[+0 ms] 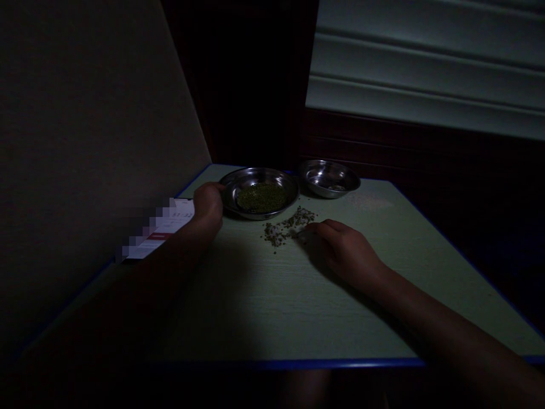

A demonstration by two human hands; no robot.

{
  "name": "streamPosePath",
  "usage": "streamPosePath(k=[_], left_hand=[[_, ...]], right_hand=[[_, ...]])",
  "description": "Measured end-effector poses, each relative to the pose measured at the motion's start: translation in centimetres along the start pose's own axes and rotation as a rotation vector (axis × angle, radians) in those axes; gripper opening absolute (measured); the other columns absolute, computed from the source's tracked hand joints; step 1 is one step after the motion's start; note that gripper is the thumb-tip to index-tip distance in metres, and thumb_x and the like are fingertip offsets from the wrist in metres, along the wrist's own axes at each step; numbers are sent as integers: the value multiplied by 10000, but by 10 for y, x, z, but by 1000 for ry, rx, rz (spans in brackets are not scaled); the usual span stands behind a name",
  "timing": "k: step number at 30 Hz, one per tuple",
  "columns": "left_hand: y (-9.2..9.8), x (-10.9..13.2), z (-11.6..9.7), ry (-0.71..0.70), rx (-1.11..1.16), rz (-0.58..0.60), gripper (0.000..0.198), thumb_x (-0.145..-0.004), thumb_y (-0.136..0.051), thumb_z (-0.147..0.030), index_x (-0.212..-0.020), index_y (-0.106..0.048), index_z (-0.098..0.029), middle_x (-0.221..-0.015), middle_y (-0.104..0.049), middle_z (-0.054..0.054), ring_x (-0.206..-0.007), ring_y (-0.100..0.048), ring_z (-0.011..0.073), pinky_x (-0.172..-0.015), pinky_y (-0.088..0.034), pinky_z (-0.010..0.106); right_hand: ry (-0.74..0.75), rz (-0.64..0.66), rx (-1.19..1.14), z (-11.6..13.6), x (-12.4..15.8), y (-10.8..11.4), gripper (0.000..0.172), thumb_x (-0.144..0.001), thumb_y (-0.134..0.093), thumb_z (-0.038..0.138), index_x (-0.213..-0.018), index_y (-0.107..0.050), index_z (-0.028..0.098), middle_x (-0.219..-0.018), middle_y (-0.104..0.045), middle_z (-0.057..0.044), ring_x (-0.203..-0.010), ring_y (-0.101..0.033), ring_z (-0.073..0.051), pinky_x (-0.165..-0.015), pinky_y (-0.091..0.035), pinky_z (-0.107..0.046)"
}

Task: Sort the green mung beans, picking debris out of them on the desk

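Loose grains (pixel 275 233) just beside right fingers (pixel 327 230), grip unclear; bowl (pixel 260 215) pinched at the rim by left fingers (pixel 214 191)

Spans the middle and lower frame with a pale green tabletop (pixel 276 318), edged in blue. Carries, toward the upper centre of the frame, a metal bowl (pixel 233 186) spread inside with small green grains; close beside, slightly right, bears a second bowl (pixel 349 185) with a little at the bottom, too dim to name. Shows, near frame centre, a loose scatter of dark and pale grains (pixel 276 232), and right of centre a thin whitish patch (pixel 369 201). Has a lit screen (pixel 172 220) along the left edge, partly pixelated.
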State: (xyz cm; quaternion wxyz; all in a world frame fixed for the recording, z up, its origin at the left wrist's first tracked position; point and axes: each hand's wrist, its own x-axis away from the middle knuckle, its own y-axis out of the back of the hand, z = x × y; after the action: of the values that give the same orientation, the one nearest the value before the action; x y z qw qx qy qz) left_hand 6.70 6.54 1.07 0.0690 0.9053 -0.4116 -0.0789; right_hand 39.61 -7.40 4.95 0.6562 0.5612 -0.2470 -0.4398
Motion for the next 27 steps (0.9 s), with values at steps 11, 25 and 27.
streamPosePath(k=[11, 25, 27], left_hand=[[2, 8, -10, 157, 118, 3, 124, -770, -735, -152, -779, -691, -268, -1044, -842, 111, -1229, -830, 380, -1143, -733, 529], [2, 6, -4, 142, 156, 22, 79, -830, -696, -172, -804, -692, -247, -1067, -815, 101, -1149, -811, 333, -1111, -702, 479], [2, 4, -3, 135, 130, 22, 80, -807, -719, -182, -805, -687, -255, -1030, -807, 95, -1150, -810, 346, -1097, -712, 489]], right_hand=[[53, -19, 3, -11, -6, -7, 537, -957, -663, -40, -1413, -849, 174, -1346, -931, -191, -1228, -870, -343, -1075, -648, -419], [1, 59, 51, -8, -2, 9, 575, -912, -681, -27, -1432, -852, 147, -1355, -925, -211, -1248, -868, -377, -1053, -630, -434], [-17, 59, 47, -8, -2, 8, 582, -916, -673, -27, -1447, -847, 135, -1372, -921, -223, -1254, -870, -386, -1052, -634, -440]])
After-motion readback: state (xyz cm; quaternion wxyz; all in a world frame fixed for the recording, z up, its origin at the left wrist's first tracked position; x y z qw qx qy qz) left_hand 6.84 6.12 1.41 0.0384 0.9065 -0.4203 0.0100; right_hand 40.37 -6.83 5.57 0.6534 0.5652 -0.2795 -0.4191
